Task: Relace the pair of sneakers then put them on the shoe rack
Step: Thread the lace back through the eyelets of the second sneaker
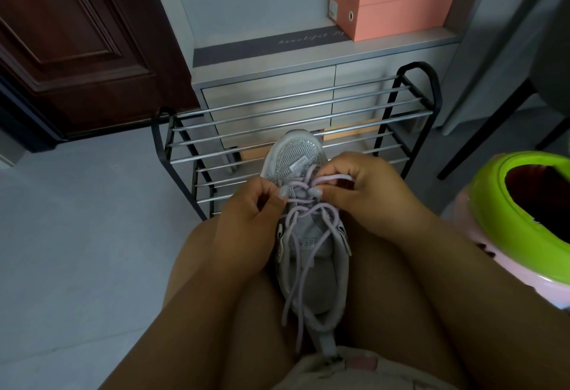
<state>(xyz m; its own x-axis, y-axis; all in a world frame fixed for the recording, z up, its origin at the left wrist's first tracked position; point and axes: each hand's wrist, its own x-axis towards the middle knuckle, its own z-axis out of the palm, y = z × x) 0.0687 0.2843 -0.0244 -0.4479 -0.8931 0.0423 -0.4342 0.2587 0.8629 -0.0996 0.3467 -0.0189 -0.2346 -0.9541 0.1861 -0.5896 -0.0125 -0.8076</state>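
Observation:
A grey sneaker point(311, 254) with a mesh toe lies between my thighs, toe pointing away from me toward the shoe rack point(296, 130). Its lilac lace point(303, 278) crosses the lower eyelets, and two loose ends trail down over the shoe's opening. My left hand point(249, 214) pinches the lace at the left side of the eyelets. My right hand point(364, 186) pinches a lace strand pulled out to the right. Only one sneaker is in view.
The black-framed rack with metal bars stands on the grey floor straight ahead. Behind it is a grey drawer cabinet point(324, 81) with pink boxes point(391, 10) on top. A dark wooden door point(77, 44) is at left. A green and pink round object point(518, 214) sits at right.

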